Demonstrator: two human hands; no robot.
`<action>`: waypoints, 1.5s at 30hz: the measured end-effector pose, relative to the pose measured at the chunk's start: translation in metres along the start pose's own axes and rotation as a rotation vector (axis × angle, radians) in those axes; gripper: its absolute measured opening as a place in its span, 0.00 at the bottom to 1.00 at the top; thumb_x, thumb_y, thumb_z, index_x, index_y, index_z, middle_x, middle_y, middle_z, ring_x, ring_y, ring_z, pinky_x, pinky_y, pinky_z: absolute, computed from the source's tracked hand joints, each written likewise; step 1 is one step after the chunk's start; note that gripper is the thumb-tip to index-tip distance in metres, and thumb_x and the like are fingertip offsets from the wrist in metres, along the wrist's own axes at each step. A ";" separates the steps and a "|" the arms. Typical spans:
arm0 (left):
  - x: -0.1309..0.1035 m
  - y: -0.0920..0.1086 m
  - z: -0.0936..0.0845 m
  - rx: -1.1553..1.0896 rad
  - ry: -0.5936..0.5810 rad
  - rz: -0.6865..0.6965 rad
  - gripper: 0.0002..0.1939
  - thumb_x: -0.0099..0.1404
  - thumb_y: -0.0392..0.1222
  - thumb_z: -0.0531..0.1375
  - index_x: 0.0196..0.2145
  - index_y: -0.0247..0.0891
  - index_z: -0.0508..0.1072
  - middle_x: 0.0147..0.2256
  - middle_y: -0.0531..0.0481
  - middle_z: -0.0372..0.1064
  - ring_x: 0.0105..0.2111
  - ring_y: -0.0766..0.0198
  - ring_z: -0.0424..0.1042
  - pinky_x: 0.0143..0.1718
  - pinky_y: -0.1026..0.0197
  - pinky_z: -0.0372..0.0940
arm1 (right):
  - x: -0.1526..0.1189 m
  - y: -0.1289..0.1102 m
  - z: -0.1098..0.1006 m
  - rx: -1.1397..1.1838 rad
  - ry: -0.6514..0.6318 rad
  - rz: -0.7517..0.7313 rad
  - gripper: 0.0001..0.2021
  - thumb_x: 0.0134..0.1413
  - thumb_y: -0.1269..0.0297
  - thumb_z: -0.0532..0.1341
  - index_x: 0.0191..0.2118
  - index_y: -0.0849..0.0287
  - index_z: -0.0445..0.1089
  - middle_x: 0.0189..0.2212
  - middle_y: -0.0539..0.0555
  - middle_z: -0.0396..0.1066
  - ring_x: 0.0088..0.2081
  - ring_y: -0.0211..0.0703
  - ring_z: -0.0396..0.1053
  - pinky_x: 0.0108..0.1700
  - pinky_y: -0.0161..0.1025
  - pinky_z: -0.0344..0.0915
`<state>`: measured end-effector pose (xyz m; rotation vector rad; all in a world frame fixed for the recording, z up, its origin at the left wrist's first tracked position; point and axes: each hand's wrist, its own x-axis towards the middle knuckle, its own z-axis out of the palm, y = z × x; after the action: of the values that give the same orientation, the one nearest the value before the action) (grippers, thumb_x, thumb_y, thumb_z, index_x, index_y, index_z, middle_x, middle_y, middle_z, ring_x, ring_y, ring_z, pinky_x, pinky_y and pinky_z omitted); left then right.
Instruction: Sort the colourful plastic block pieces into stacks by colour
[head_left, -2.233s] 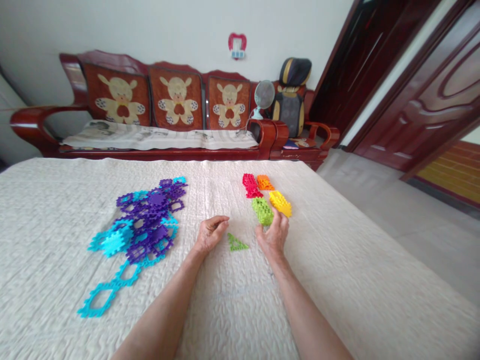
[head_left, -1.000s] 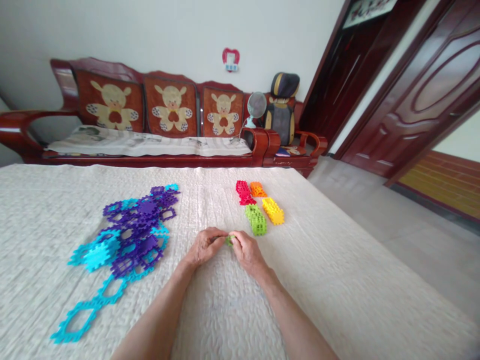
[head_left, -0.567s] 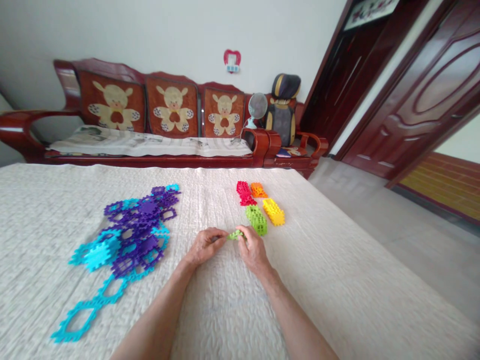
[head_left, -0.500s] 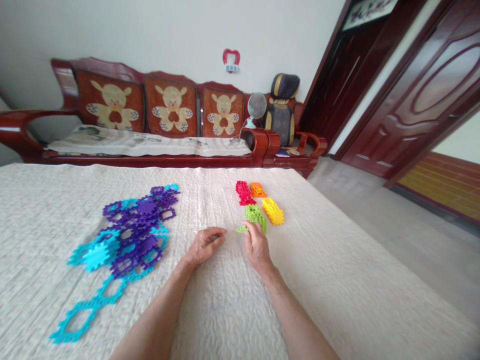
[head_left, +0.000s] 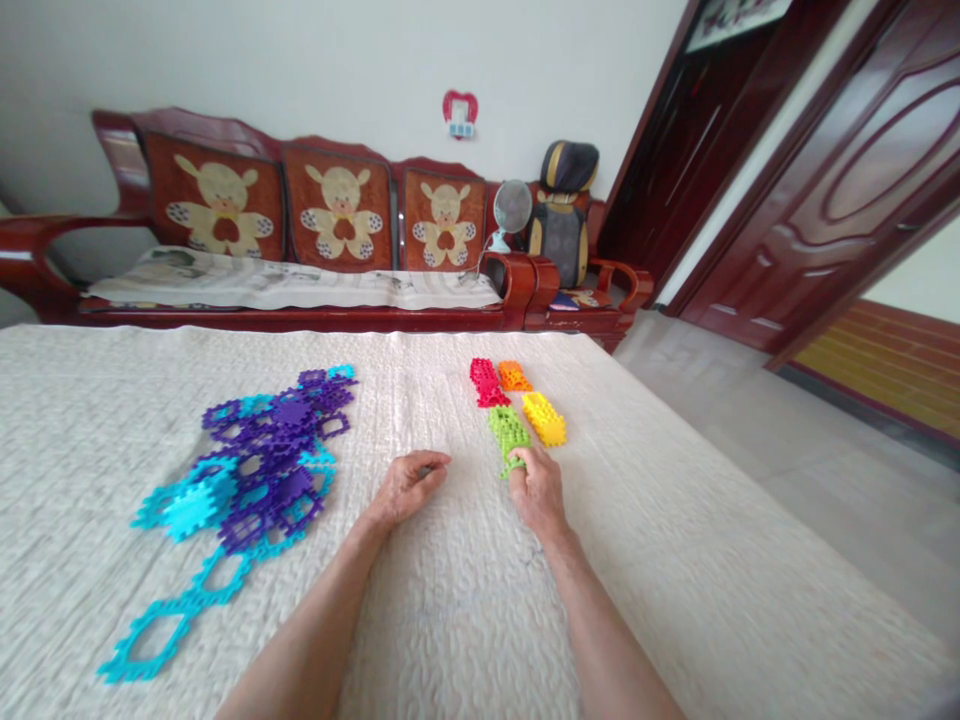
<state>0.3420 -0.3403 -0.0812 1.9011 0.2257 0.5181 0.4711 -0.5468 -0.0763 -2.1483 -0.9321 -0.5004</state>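
Note:
My right hand [head_left: 538, 487] is closed on a light green toothed plastic tile at the near end of the row of green tiles [head_left: 509, 428]. Its fingers hide most of that tile. My left hand [head_left: 409, 486] rests on the quilted cover, thumb and forefinger apart, with nothing visible in it. Beyond the green tiles lie red tiles [head_left: 486, 380] and orange tiles [head_left: 514, 376]. A row of yellow tiles [head_left: 544, 418] sits just right of the green ones.
Left of my hands spreads a loose heap of purple tiles [head_left: 292, 410] and turquoise tiles and frames [head_left: 154, 635]. The white quilted cover [head_left: 465, 620] lies over the table. Behind stand a wooden sofa [head_left: 315, 322] and a small fan [head_left: 513, 207].
My right hand has moved right and slightly nearer, carrying the green tile from left of the green row to its near end. The left hand stays in place.

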 end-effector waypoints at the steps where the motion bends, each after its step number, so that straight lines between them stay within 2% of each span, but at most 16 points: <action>1: 0.000 0.000 0.000 0.002 -0.001 0.000 0.13 0.55 0.46 0.62 0.36 0.39 0.80 0.36 0.46 0.78 0.36 0.58 0.76 0.38 0.60 0.69 | -0.001 -0.001 -0.001 -0.052 0.000 0.001 0.12 0.47 0.74 0.51 0.34 0.58 0.70 0.31 0.53 0.70 0.36 0.44 0.67 0.42 0.40 0.61; 5: 0.001 0.000 0.001 0.006 0.006 0.004 0.13 0.55 0.46 0.61 0.36 0.39 0.80 0.35 0.46 0.78 0.35 0.58 0.76 0.38 0.59 0.70 | -0.002 -0.002 -0.003 -0.200 0.031 0.048 0.10 0.49 0.71 0.55 0.38 0.59 0.71 0.34 0.55 0.69 0.38 0.46 0.65 0.42 0.42 0.61; 17: 0.001 -0.003 0.001 -0.006 0.013 0.020 0.13 0.55 0.45 0.61 0.36 0.40 0.80 0.35 0.46 0.78 0.36 0.58 0.75 0.38 0.60 0.69 | 0.000 0.006 -0.002 -0.150 0.128 0.037 0.12 0.50 0.72 0.55 0.42 0.58 0.68 0.36 0.56 0.68 0.40 0.47 0.65 0.45 0.45 0.63; 19: 0.000 -0.001 0.001 -0.018 0.025 0.008 0.12 0.55 0.45 0.61 0.36 0.39 0.80 0.35 0.47 0.78 0.35 0.59 0.75 0.38 0.60 0.69 | 0.002 0.004 -0.004 -0.147 0.173 0.017 0.15 0.48 0.73 0.55 0.44 0.59 0.67 0.38 0.57 0.68 0.42 0.49 0.65 0.46 0.47 0.64; 22: -0.003 0.001 0.003 -0.064 0.052 -0.013 0.12 0.55 0.45 0.60 0.35 0.38 0.79 0.34 0.47 0.77 0.34 0.60 0.74 0.38 0.60 0.68 | 0.002 -0.008 -0.001 -0.073 0.237 -0.087 0.17 0.48 0.73 0.54 0.46 0.59 0.66 0.41 0.59 0.67 0.45 0.51 0.65 0.48 0.51 0.65; 25: 0.000 -0.003 0.006 -0.130 0.125 -0.078 0.14 0.57 0.46 0.58 0.36 0.36 0.78 0.29 0.48 0.76 0.28 0.62 0.71 0.31 0.61 0.66 | -0.005 -0.030 0.012 0.033 0.176 -0.203 0.16 0.52 0.73 0.53 0.47 0.57 0.66 0.41 0.58 0.67 0.45 0.51 0.66 0.48 0.51 0.66; 27: 0.006 -0.009 0.007 -0.159 0.250 -0.138 0.14 0.58 0.45 0.57 0.36 0.35 0.78 0.27 0.48 0.74 0.25 0.64 0.69 0.28 0.61 0.63 | -0.011 -0.045 0.024 0.100 0.066 -0.270 0.16 0.54 0.73 0.52 0.47 0.56 0.65 0.41 0.58 0.68 0.45 0.50 0.68 0.47 0.50 0.67; 30: 0.015 -0.014 0.005 -0.168 0.474 -0.211 0.12 0.57 0.41 0.56 0.35 0.36 0.77 0.28 0.46 0.74 0.27 0.63 0.69 0.31 0.61 0.64 | -0.012 -0.063 0.045 0.177 -0.103 -0.338 0.17 0.54 0.74 0.51 0.48 0.55 0.66 0.42 0.58 0.70 0.46 0.48 0.69 0.47 0.48 0.69; 34: 0.018 -0.013 -0.001 -0.154 0.675 -0.268 0.12 0.59 0.39 0.55 0.37 0.36 0.77 0.32 0.45 0.76 0.30 0.62 0.72 0.36 0.60 0.66 | 0.016 -0.077 0.078 0.254 -0.196 -0.300 0.16 0.52 0.73 0.51 0.46 0.57 0.67 0.41 0.58 0.72 0.42 0.46 0.72 0.44 0.45 0.71; 39: 0.015 -0.010 -0.003 -0.086 0.788 -0.202 0.13 0.60 0.38 0.54 0.38 0.36 0.77 0.33 0.46 0.76 0.34 0.62 0.74 0.40 0.59 0.67 | 0.052 -0.083 0.116 0.307 -0.185 -0.125 0.15 0.51 0.66 0.50 0.41 0.61 0.69 0.37 0.61 0.75 0.37 0.47 0.74 0.40 0.44 0.71; 45: 0.013 -0.008 -0.001 -0.007 0.803 -0.162 0.12 0.60 0.36 0.55 0.38 0.39 0.77 0.34 0.47 0.77 0.36 0.62 0.75 0.44 0.59 0.68 | 0.051 -0.076 0.128 0.352 -0.223 -0.033 0.16 0.51 0.58 0.51 0.38 0.59 0.72 0.34 0.59 0.77 0.35 0.47 0.74 0.40 0.43 0.70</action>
<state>0.3535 -0.3314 -0.0847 1.5608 0.8853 1.1464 0.4558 -0.3911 -0.0949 -1.8930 -1.0895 -0.1001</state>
